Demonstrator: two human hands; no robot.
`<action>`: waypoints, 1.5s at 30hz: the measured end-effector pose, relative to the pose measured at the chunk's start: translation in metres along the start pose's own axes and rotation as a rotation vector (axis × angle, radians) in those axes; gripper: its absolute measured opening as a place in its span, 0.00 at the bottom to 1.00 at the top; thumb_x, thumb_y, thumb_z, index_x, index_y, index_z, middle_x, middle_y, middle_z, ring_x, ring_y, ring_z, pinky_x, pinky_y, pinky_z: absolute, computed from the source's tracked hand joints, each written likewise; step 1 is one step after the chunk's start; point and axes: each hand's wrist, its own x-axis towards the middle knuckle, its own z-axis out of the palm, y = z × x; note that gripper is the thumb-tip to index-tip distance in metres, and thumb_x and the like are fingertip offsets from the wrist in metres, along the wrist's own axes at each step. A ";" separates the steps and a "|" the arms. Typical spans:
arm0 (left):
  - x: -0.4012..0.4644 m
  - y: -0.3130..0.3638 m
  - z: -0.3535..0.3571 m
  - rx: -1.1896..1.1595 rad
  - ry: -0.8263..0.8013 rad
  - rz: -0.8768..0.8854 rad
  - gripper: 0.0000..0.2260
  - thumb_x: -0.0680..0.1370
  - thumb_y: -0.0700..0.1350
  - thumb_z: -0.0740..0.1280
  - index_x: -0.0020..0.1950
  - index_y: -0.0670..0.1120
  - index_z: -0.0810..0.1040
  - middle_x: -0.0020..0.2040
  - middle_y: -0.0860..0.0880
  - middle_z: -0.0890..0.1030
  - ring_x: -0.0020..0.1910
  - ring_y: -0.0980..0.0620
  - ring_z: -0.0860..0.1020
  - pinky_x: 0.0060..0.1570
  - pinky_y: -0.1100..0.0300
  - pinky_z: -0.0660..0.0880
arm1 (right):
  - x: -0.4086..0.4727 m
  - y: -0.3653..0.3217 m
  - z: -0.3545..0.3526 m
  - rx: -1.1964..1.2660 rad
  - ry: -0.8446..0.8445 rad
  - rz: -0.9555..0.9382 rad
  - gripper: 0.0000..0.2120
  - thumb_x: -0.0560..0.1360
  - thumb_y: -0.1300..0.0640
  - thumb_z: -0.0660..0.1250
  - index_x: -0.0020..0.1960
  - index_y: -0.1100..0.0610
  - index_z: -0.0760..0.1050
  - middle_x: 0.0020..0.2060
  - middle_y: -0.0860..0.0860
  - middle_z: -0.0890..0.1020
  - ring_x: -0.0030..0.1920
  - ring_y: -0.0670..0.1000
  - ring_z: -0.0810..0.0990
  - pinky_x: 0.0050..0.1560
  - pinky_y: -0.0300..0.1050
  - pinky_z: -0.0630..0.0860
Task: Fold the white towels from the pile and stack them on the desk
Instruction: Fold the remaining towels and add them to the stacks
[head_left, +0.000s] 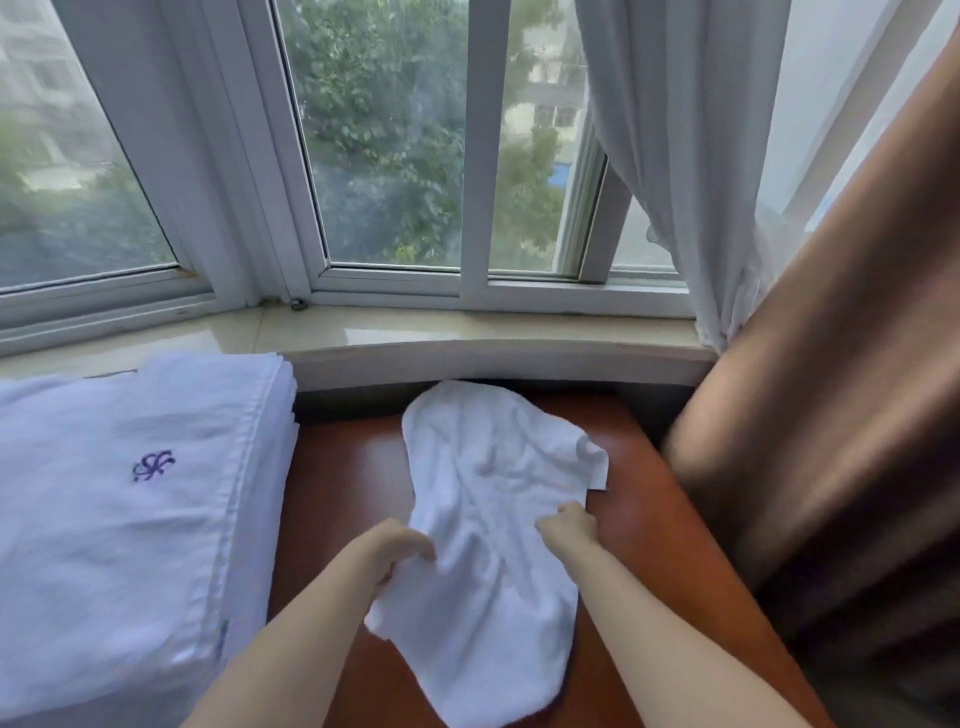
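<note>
A rumpled white towel (483, 499) lies lengthwise on the reddish-brown desk (343, 483), running from the window sill toward me. My left hand (400, 551) grips the towel's left edge, fingers curled into the cloth. On the towel's right edge my right hand (569, 525) pinches the fabric. The towel's far right corner is flipped over.
A stack of white linen (130, 493) with a purple embroidered logo fills the left side. A stone window sill (415, 338) and the window run along the back. A brown curtain (831, 441) and a white sheer curtain (691, 171) hang at the right.
</note>
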 end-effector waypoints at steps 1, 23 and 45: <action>-0.001 -0.001 0.003 -0.002 0.003 0.010 0.22 0.66 0.49 0.72 0.56 0.42 0.73 0.43 0.46 0.74 0.37 0.48 0.74 0.37 0.60 0.71 | -0.001 0.014 0.004 -0.054 -0.018 0.038 0.24 0.74 0.57 0.65 0.68 0.58 0.66 0.64 0.58 0.70 0.60 0.59 0.74 0.54 0.46 0.75; -0.104 0.017 0.122 -0.633 0.125 -0.015 0.11 0.75 0.34 0.62 0.57 0.37 0.72 0.40 0.42 0.76 0.34 0.45 0.77 0.36 0.55 0.74 | -0.035 0.143 -0.050 -1.315 -0.226 -0.663 0.19 0.78 0.56 0.59 0.69 0.53 0.69 0.67 0.53 0.67 0.68 0.55 0.64 0.64 0.52 0.62; -0.097 -0.007 0.166 0.393 -0.235 -0.345 0.09 0.77 0.49 0.66 0.51 0.45 0.76 0.44 0.48 0.76 0.37 0.51 0.76 0.42 0.60 0.74 | -0.009 0.154 -0.092 -1.175 -0.328 -0.694 0.23 0.79 0.49 0.56 0.73 0.52 0.63 0.75 0.53 0.59 0.73 0.55 0.59 0.71 0.54 0.56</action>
